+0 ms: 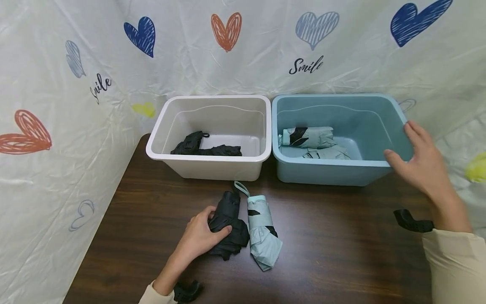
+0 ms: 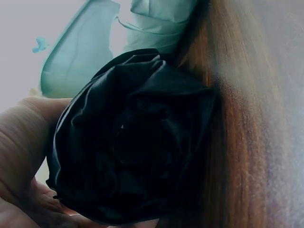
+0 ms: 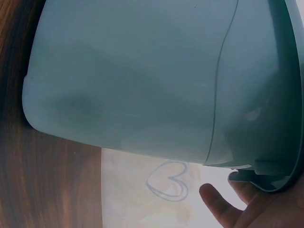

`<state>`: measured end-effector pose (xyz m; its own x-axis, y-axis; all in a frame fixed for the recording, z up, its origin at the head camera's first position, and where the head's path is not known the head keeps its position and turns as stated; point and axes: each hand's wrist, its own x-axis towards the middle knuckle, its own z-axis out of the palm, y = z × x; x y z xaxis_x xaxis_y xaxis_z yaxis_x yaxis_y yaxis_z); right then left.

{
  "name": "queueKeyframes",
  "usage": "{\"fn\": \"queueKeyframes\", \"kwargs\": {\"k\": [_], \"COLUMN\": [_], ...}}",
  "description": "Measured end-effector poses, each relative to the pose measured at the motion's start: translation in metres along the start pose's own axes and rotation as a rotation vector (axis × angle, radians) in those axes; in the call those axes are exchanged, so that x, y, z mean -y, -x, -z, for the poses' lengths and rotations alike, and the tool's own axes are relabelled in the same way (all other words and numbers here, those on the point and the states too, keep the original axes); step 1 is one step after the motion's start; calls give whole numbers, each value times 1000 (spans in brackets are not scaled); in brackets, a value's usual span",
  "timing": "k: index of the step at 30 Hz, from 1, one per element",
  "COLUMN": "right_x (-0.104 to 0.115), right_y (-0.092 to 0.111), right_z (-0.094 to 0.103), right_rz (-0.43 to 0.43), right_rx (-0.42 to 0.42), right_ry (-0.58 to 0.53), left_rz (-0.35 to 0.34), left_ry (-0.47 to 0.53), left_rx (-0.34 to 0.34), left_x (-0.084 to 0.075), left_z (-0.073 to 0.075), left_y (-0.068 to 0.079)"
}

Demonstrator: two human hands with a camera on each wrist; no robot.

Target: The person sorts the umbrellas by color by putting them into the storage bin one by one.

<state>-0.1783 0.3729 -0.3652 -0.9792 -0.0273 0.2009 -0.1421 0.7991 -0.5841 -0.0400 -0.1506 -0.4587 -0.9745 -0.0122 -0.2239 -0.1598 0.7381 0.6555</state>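
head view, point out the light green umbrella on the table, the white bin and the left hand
Light green umbrella (image 1: pixel 261 240): head view, folded canopy
White bin (image 1: pixel 216 168): head view, front wall
Left hand (image 1: pixel 199 236): head view, back of the hand

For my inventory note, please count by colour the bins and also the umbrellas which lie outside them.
Black umbrella: 1
Light blue umbrella: 1
White bin: 1
Blue bin: 1
Total: 4
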Motion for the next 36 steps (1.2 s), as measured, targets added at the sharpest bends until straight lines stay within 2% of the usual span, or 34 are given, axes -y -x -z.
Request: {"fn": "queueKeyframes", "kwargs": {"k": [7, 14, 18, 27, 33, 36], "right_x": [1, 2, 1, 3, 3, 2], "right_y": [-1, -1, 0, 0, 0, 1], "right_z": [-1, 0, -1, -1, -1, -1], "right_rz": [-10, -9, -13, -14, -8, -10], "right_rx": [7, 4, 4, 7, 11, 10], "right_ry": [3, 1, -3, -1, -6, -2], "left_rz": [-8, 9, 5, -55, -131, -143], "left_ry": [54, 188, 233, 238, 286, 291], "left_rx": [3, 75, 100, 105, 170, 182], "left_x": [7, 10, 11, 5, -1, -3], "left_z": [4, 14, 23, 46, 63, 70], "left_y": [1, 3, 4, 6, 5, 4]}}
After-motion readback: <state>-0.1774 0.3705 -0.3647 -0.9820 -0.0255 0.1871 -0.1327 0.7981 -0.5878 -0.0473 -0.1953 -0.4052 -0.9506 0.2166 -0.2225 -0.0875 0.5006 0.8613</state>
